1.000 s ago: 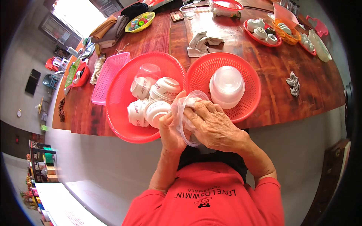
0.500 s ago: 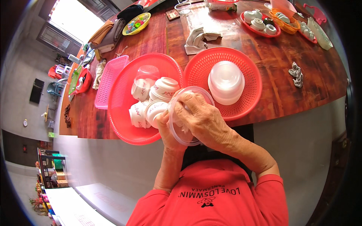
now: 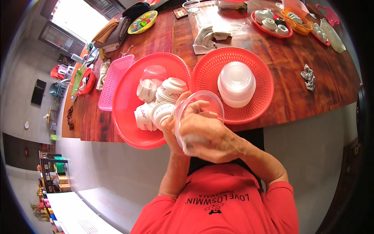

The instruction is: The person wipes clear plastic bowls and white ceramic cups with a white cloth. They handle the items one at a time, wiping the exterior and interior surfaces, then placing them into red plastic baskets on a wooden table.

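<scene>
My left hand (image 3: 171,132) grips a clear plastic bowl (image 3: 221,105) by its side, tilted with the mouth toward me. Inside the bowl, my right hand (image 3: 212,134) is bent and smeared by motion, pressing what looks like a pale cloth (image 3: 198,139) that is partly hidden by the fingers. Just beyond my left hand, a red plastic basket (image 3: 126,123) holds several white bowls (image 3: 170,89) with red print and one clear plastic bowl (image 3: 154,73). To its right, another red basket (image 3: 206,74) carries a stack of upturned clear plastic bowls (image 3: 237,84).
Both baskets stand at the near edge of a wooden table (image 3: 286,58). A pink tray (image 3: 113,85) lies left, a grey-white cloth (image 3: 206,41) behind, and a crumpled rag (image 3: 308,77) right. Farther back are a yellow basin (image 3: 142,22) and a red tray of teaware (image 3: 269,24).
My right hand has swept nearer me along the inside of the bowl, its fingers now more bent. My left hand still holds the bowl in nearly the same place.
</scene>
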A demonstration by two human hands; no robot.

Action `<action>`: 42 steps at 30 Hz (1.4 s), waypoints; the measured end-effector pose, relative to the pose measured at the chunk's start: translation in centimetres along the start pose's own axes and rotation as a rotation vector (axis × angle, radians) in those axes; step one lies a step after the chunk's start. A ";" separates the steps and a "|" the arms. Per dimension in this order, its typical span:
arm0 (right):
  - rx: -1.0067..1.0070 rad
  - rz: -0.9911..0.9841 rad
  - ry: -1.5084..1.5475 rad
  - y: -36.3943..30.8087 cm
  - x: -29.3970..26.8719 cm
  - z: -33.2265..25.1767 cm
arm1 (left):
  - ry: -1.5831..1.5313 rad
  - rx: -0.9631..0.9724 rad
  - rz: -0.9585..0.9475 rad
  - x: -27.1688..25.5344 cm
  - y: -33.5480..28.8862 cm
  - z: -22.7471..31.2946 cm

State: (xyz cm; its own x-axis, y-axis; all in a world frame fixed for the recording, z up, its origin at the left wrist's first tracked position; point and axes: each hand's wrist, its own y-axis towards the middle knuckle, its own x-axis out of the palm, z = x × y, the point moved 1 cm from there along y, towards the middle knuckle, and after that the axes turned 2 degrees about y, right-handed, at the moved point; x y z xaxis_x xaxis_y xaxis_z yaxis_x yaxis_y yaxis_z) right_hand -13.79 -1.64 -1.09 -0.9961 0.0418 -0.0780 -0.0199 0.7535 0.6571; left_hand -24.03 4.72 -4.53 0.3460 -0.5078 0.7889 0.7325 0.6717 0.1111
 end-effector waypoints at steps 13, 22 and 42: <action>-0.277 -0.114 -0.923 -2.6 -1.6 -0.7 | 0.115 -0.233 0.033 -0.3 0.8 2.8; -0.116 -0.015 -0.169 -0.5 -0.2 -1.8 | 0.430 0.258 0.011 0.6 -0.4 0.8; -0.002 -0.106 -0.975 -0.8 -2.1 1.2 | 0.146 -0.023 0.209 0.5 -0.5 0.4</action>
State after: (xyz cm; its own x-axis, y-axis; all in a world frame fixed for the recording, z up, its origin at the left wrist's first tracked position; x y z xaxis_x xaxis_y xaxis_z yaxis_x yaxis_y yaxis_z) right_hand -11.60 -1.59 -2.34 -0.4816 0.4982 -0.7211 -0.1061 0.7835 0.6122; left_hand -24.50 4.35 -3.92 0.5713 -0.4324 0.6976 0.6487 0.7586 -0.0610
